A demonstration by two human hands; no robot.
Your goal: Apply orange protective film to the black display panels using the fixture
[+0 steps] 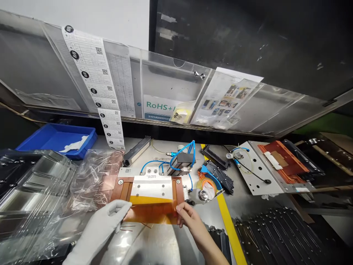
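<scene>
An amber, see-through film sheet (153, 213) is stretched between my two hands at the front edge of a brown and metal fixture (151, 187) labelled JJ-25070. My left hand (111, 216), in a white glove, pinches the sheet's left end. Bare, my right hand (189, 217) pinches its right end between thumb and fingers. The sheet's upper part lies along the fixture's silver plate, between the brown side blocks. Blue air hoses (182, 156) run behind the fixture.
Plastic-wrapped parts (93, 176) and a blue tray (91, 141) lie left. Right of the fixture are a tape roll (208, 188), black parts (220, 176) and a metal panel with a gauge (253, 184). Ribbed black trays (281, 235) stand lower right.
</scene>
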